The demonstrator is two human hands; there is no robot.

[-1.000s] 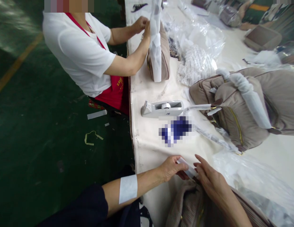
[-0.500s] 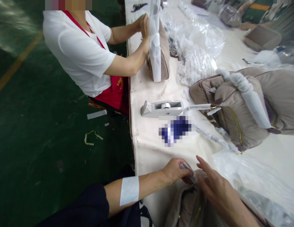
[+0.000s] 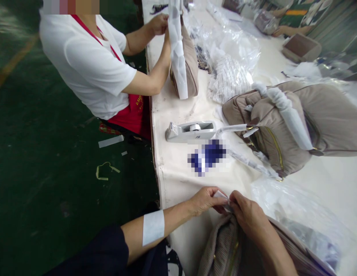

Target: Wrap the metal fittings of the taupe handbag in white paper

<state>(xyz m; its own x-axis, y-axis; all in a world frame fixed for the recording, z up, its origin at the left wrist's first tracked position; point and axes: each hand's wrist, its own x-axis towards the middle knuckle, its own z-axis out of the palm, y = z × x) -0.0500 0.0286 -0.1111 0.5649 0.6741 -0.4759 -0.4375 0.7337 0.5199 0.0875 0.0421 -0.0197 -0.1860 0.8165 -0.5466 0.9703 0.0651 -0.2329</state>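
Observation:
At the table's front edge, a taupe bag [image 3: 221, 245] with a gold zipper lies beneath my hands. My left hand [image 3: 208, 201] pinches a small white paper strip [image 3: 220, 196] at the bag's top end. My right hand [image 3: 247, 212] meets it there, fingers closed on the same spot; its fingertips partly cover the strip. A white patch [image 3: 153, 228] sticks to my left forearm. Beyond my hands stands a grey tape dispenser [image 3: 191, 131], with a blurred blue item [image 3: 207, 157] in front of it.
Several taupe bags with white-wrapped handles [image 3: 284, 126] lie at the right. Clear plastic [image 3: 305, 214] spreads beside my right arm. A co-worker in a white shirt [image 3: 89, 65] handles a wrapped bag [image 3: 190, 65] at the far left. Another person's arms show at the top right.
My right hand has closed from spread fingers and come in against the left hand at the strip. The whole view has shifted slightly, moving the scene left.

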